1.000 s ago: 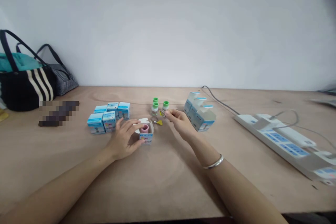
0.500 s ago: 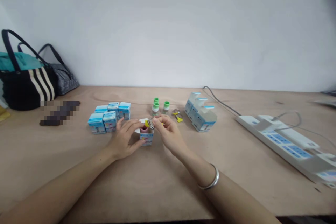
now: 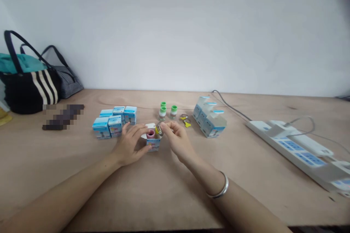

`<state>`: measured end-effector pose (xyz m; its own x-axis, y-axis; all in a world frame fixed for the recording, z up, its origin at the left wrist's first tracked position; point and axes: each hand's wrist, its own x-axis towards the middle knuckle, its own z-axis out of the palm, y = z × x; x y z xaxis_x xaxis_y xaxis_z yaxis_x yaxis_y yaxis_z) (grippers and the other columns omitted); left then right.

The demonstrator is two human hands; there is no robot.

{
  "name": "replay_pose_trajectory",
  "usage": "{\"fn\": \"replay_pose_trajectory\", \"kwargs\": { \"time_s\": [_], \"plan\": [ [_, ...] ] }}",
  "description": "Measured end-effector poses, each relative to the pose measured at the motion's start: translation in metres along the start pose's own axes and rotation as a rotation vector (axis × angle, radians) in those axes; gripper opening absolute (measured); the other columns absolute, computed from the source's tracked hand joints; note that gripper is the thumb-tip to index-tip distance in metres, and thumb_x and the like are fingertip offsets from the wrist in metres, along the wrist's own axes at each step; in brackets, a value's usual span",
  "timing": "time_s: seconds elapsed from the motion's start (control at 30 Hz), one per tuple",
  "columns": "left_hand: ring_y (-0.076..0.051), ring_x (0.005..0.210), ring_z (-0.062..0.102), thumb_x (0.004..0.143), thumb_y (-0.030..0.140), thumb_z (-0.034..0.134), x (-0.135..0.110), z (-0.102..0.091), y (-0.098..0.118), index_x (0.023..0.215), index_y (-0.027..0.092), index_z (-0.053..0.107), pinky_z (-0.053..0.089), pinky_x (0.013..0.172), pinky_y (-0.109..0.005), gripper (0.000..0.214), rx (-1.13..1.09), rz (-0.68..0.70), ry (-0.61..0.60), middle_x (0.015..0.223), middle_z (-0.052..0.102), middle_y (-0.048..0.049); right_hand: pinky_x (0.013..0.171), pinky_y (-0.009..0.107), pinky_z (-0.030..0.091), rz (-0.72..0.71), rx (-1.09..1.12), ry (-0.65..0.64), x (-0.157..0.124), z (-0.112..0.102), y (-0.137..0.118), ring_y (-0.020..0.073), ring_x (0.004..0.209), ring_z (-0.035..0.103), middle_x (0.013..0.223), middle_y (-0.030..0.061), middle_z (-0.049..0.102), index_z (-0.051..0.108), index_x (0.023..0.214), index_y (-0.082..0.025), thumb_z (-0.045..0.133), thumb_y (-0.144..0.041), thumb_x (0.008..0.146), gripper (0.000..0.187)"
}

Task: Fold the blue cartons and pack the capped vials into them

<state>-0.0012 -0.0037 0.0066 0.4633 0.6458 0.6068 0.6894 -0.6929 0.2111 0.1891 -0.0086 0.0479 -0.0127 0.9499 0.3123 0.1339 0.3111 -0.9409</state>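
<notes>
A small blue-and-white carton (image 3: 153, 145) stands upright with its white flaps up, and a pink-rimmed round container (image 3: 150, 134) shows inside. My left hand (image 3: 131, 143) steadies this carton from the left, thumb on its front and fingers at the left flap. Pinched in the fingertips of my right hand (image 3: 175, 136) is a small metal loop with a yellow part (image 3: 159, 129), held at the carton's right edge; its exact kind is unclear. Two similar yellow-and-metal pieces (image 3: 186, 120) lie beyond my right hand. Several green-capped glass jars (image 3: 163, 113) stand behind the carton.
Several closed blue-and-white cartons (image 3: 101, 128) are grouped at left. Open cartons (image 3: 214, 125) stand in a row at right, near a white power strip (image 3: 298, 153) with cables. Bags (image 3: 30, 87) and a dark pixelated object (image 3: 64, 117) are at far left on the wooden table (image 3: 153, 196).
My right hand has turned the yellow-and-metal piece down at the carton's right side, so less of its yellow shows. My left hand keeps its hold on the carton.
</notes>
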Motion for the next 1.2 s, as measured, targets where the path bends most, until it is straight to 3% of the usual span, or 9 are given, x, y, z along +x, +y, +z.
{"fn": "replay_pose_trajectory", "kwargs": {
  "time_s": [0.2,0.3,0.43,0.53,0.67,0.83,0.93,1.1,1.2],
  "plan": [
    [-0.027,0.117,0.052,0.079,0.039,0.059,0.0,0.0,0.0,0.121,0.024,0.048,0.016,0.109,-0.052,0.045,-0.003,-0.008,-0.016,0.124,0.058,-0.0095,0.068,0.03,0.041,-0.143,-0.235,0.085,0.002,0.004,0.015,0.0179,0.075,0.052,0.073,0.0027,0.057,0.052,0.07,-0.02,0.057,-0.048,0.079,0.03],
    [-0.027,0.117,0.052,0.079,0.038,0.06,-0.002,0.003,0.0,0.124,0.023,0.042,0.017,0.11,-0.054,0.051,-0.028,-0.012,0.007,0.124,0.057,-0.01,0.069,0.03,0.042,-0.192,-0.227,0.085,0.003,0.003,0.015,0.0172,0.078,0.052,0.082,0.0034,0.057,0.052,0.081,-0.019,0.06,-0.044,0.078,0.027],
    [-0.025,0.115,0.054,0.074,0.038,0.066,-0.006,0.01,-0.003,0.124,0.022,0.03,0.035,0.103,-0.05,0.064,-0.202,-0.078,0.133,0.122,0.056,-0.0119,0.068,0.028,0.044,-0.098,-0.023,-0.039,0.002,0.0,0.015,0.0149,0.076,0.054,0.085,0.0033,0.057,0.053,0.085,-0.019,0.05,-0.041,0.085,0.022],
    [-0.023,0.112,0.057,0.076,0.036,0.066,-0.007,0.012,-0.005,0.119,0.022,0.031,0.048,0.092,-0.041,0.057,-0.353,-0.141,0.135,0.122,0.057,-0.0123,0.071,0.029,0.047,0.003,0.058,-0.088,0.001,-0.001,0.018,0.0158,0.08,0.056,0.091,0.0043,0.061,0.056,0.093,-0.019,0.058,-0.038,0.08,0.024],
    [-0.023,0.121,0.051,0.082,0.032,0.059,-0.004,0.007,-0.003,0.117,0.024,0.042,0.044,0.099,-0.041,0.039,-0.329,-0.086,0.034,0.134,0.049,-0.0102,0.081,0.033,0.048,0.112,0.16,-0.208,0.0,-0.001,0.023,0.0187,0.089,0.06,0.098,0.0065,0.067,0.06,0.106,-0.019,0.064,-0.036,0.076,0.034],
    [-0.025,0.126,0.045,0.084,0.029,0.058,-0.001,0.002,0.0,0.112,0.024,0.053,0.041,0.102,-0.042,0.029,-0.268,-0.058,0.049,0.144,0.034,-0.0106,0.087,0.038,0.047,0.195,0.276,-0.212,0.002,-0.004,0.024,0.0215,0.1,0.061,0.109,0.0085,0.066,0.054,0.12,-0.02,0.068,-0.03,0.072,0.051],
    [-0.025,0.124,0.047,0.083,0.028,0.059,0.0,0.002,0.001,0.111,0.025,0.055,0.043,0.1,-0.042,0.029,-0.262,-0.064,0.066,0.134,0.045,-0.0091,0.085,0.038,0.048,0.07,0.279,-0.239,0.003,-0.008,0.021,0.0214,0.099,0.061,0.113,0.0072,0.064,0.049,0.126,-0.025,0.07,-0.031,0.071,0.059],
    [-0.022,0.114,0.055,0.083,0.028,0.058,-0.003,0.008,0.0,0.114,0.026,0.052,0.047,0.096,-0.04,0.031,-0.365,-0.071,0.057,0.12,0.056,-0.0071,0.084,0.037,0.047,-0.269,-0.029,-0.189,-0.001,-0.012,0.013,0.0202,0.089,0.062,0.093,0.005,0.069,0.067,0.092,-0.024,0.065,-0.036,0.078,0.018],
    [-0.02,0.106,0.061,0.081,0.029,0.062,-0.006,0.016,-0.003,0.117,0.025,0.041,0.052,0.09,-0.039,0.041,-0.511,-0.142,0.107,0.119,0.057,-0.0078,0.083,0.037,0.046,-0.453,-0.207,-0.17,-0.002,-0.013,0.013,0.0205,0.088,0.061,0.089,0.0059,0.069,0.069,0.087,-0.023,0.065,-0.032,0.08,0.012]
  ]
}}
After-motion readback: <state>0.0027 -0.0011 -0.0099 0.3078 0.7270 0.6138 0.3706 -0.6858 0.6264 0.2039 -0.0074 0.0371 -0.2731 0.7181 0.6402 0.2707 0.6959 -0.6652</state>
